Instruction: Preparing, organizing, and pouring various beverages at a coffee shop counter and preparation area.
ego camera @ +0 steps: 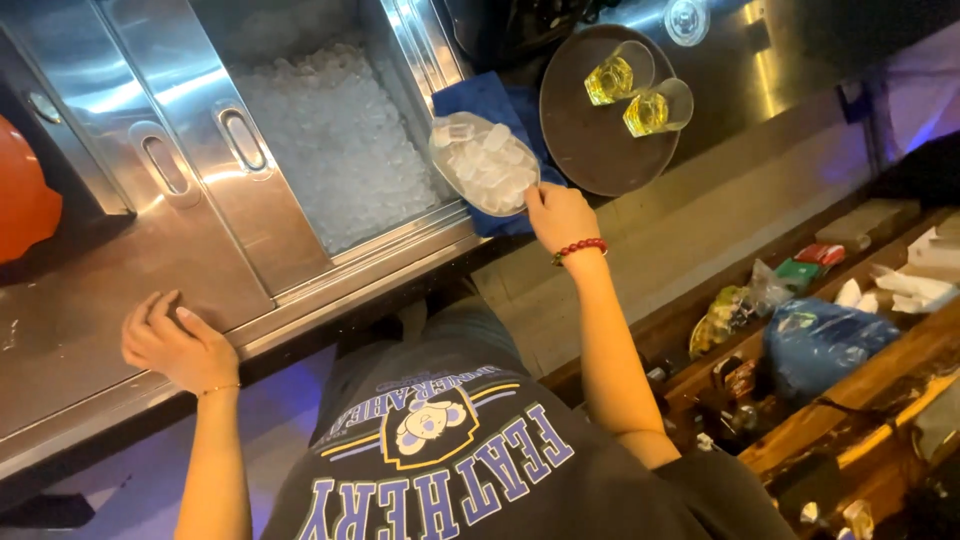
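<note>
One view, head camera:
Right hand (560, 215): clamped on the clear scoop (484, 163), heaped with ice cubes, held just beside the open ice bin (335, 140).
Left hand (178, 345): empty, fingers curled, resting on the steel counter (90, 290).
Handling: keep the scoop level; the cubes are slick and piled loosely.
Nearby: round dark tray (585, 140), two glasses of yellow drink (640, 92).

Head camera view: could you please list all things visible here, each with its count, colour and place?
ice scoop: one, clear, full of ice, above the bin's right edge
ice bin: one, steel, open, full of white ice, upper centre
sliding lids: two, steel, left of the ice
tray: one, round, dark, upper right
glasses: two, yellow drink, on the tray
cloth: one, blue, under the scoop
bag: one, blue, right shelf
bracelet: one, red beads, right wrist
left hand: resting on the steel counter edge
right hand: holding the scoop
</note>
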